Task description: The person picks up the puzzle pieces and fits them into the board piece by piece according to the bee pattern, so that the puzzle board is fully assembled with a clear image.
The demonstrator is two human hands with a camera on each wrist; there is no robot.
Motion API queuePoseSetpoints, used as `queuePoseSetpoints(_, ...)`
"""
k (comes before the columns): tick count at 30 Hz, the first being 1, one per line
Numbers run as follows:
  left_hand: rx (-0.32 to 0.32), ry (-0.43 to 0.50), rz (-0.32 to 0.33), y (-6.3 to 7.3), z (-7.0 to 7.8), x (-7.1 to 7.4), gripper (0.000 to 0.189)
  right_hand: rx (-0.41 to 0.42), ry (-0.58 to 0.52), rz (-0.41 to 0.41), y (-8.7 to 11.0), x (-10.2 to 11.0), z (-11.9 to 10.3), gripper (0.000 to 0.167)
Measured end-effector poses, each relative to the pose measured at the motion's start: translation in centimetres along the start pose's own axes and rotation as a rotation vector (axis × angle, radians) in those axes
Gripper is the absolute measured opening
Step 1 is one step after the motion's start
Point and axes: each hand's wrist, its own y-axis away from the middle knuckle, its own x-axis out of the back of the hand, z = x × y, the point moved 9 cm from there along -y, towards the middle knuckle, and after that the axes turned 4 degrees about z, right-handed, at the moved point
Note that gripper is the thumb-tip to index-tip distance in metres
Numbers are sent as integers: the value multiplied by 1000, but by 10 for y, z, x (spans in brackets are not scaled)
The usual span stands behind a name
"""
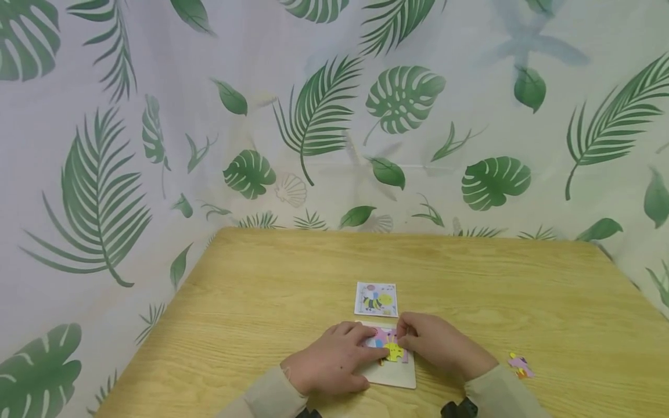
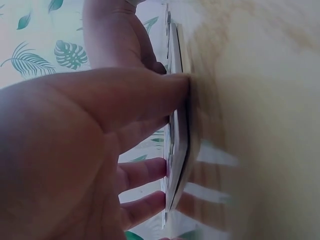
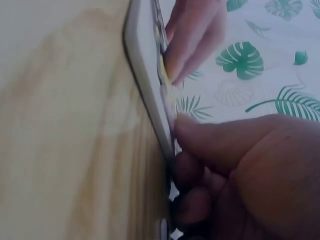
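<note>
A small jigsaw puzzle board (image 1: 393, 378) with a pale rim lies on the table, partly filled with pink, blue and yellow pieces. My left hand (image 1: 334, 359) rests over its left side, fingers fairly straight. One fingertip touches the yellow face-like piece (image 1: 394, 352); the left thumb (image 2: 170, 90) presses at the board's near edge. At the upper right of the puzzle, my right hand (image 1: 439, 343) curls its fingers, thumb and index together at a puzzle piece mostly hidden by the fingertips. In the right wrist view, the right thumb (image 3: 200, 132) touches the puzzle's face.
Just beyond the board lies a square picture card (image 1: 376, 299) showing a bee. Several loose puzzle pieces (image 1: 520, 366) sit in a small heap to the right. A leaf-patterned curtain (image 1: 334, 145) hangs behind the wooden table (image 1: 272, 278).
</note>
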Motion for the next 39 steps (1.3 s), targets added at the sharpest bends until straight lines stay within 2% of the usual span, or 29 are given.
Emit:
queuePoseSetpoints(5,2,-2,-2,-1,-1,-1,60,18,49,10,-1,-1,0,15)
queuePoseSetpoints(11,9,8,-15,-2,0,-1,58,-1,88,20,-2,-3,-2,16)
queuePoseSetpoints(17,-17,-37,-16,-3,2,4,58,-8,149,43,-2,0,-6,21)
queuePoseSetpoints(21,-10,-3,-49,-2,0,2,62,67,170,-7,-1,-3,-7,17)
queuePoseSetpoints(26,8,33,-61,-1,-1,0,66,172,127,-96,3,-3,-9,14)
queuePoseSetpoints(32,-4,-16,-31,-1,1,2,61,255,193,-112,3,-2,-19,17)
queuePoseSetpoints(36,-5,-19,-26,-2,2,2,59,244,200,-108,4,-4,-21,15)
queuePoseSetpoints(39,-4,-1,-31,-1,1,1,59,216,201,-96,3,-7,-18,19)
